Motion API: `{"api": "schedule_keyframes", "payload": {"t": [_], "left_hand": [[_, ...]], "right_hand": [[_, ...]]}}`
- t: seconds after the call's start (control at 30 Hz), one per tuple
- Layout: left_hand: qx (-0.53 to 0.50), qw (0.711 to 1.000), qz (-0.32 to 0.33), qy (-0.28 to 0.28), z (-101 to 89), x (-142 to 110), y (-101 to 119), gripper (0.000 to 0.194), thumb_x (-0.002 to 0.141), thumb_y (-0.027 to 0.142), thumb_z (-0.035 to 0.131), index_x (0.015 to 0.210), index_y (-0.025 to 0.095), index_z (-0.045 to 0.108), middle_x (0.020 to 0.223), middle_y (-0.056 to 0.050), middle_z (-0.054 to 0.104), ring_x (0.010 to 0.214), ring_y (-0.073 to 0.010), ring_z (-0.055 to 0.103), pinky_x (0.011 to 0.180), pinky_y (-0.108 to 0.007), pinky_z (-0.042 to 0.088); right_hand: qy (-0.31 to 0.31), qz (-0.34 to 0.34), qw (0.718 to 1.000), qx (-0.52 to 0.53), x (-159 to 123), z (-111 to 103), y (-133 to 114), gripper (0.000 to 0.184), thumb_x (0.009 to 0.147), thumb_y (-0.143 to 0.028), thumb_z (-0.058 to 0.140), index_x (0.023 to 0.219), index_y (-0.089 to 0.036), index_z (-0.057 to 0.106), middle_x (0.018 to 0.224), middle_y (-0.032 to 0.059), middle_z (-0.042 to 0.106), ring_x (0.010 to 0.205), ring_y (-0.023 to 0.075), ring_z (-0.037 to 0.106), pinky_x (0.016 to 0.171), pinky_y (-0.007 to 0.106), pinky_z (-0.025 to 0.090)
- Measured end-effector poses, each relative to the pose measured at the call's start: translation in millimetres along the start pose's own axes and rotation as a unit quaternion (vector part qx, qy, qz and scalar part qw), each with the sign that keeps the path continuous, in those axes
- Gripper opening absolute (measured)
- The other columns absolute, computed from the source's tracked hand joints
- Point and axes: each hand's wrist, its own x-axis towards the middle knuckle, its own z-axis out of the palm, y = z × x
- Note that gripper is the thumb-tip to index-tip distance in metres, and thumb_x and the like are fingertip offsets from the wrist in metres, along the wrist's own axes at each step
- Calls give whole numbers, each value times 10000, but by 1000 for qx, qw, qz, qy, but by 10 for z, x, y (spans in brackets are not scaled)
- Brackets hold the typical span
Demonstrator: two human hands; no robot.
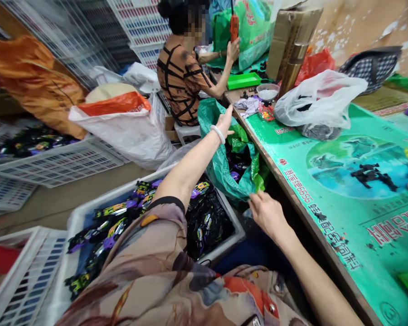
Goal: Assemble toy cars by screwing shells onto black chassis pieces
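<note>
A green woven plastic bag point(218, 174) stands beside the table's edge, its mouth spread, with black and purple plastic pieces point(237, 163) inside. My left hand point(225, 121) reaches over the far side of the mouth, fingers stretched out. Whether its fingertips touch the rim I cannot tell. At the near rim my right hand point(265, 212) pinches the edge of the bag. Just left of the bag, a white crate point(238, 230) is filled with black, purple and yellow-green toy cars point(204, 222); my left arm passes above it.
A co-worker point(182, 77) sits ahead, holding an orange electric screwdriver point(234, 28). On the right runs a table with a green printed cover point(292, 158), bearing a white plastic bag point(321, 97) and black parts point(372, 175). White crates point(54, 165) and sacks point(122, 131) stand left.
</note>
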Motion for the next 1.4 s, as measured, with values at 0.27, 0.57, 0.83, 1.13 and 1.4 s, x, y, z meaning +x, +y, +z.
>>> {"api": "schedule_keyframes", "payload": {"t": [0.27, 0.57, 0.83, 1.13, 1.4], "left_hand": [[173, 975, -77, -117, -443, -861, -55, 454, 850, 275, 682, 1241, 77, 564, 1069, -187, 676, 919, -285, 686, 862, -481, 510], [331, 932, 11, 150, -1424, -1970, -1293, 427, 1010, 358, 244, 1197, 162, 574, 971, -87, 679, 908, -172, 640, 842, -300, 497], [475, 869, -136, -18, -1256, -1621, -2511, 702, 739, 281, 760, 1367, 136, 482, 1497, -231, 346, 1366, -399, 275, 1110, -528, 174], [395, 899, -190, 19, -1358, -1803, -2383, 698, 761, 320, 721, 1379, 149, 446, 1416, -225, 448, 1358, -394, 299, 1098, -533, 189], [-49, 972, -220, -63, -1172, -2934, -1803, 718, 885, 672, 207, 1183, 145, 594, 1100, -168, 680, 873, -235, 654, 766, -392, 510]], "right_hand": [[-136, -50, 989, -12, 966, 269, -51, 441, 1012, -431, 325, 1266, -201, 602, 1276, 149, 598, 1147, 306, 549, 993, 522, 391], [32, 16, 997, -71, -167, 620, 303, 429, 980, -320, 382, 1341, -122, 505, 1212, 184, 607, 1041, 307, 559, 856, 434, 428], [-144, -74, 987, -21, -487, 1033, 29, 281, 962, -222, 412, 1135, -221, 633, 1117, 88, 644, 958, 204, 613, 804, 305, 433], [-184, 4, 983, 13, -373, 989, 56, 255, 954, -285, 454, 1117, -210, 634, 1108, 79, 671, 972, 209, 655, 832, 298, 457], [-118, 99, 909, 387, -355, 1043, 161, 327, 881, -359, 539, 1123, -186, 674, 1088, 78, 704, 996, 225, 647, 919, 364, 476]]}}
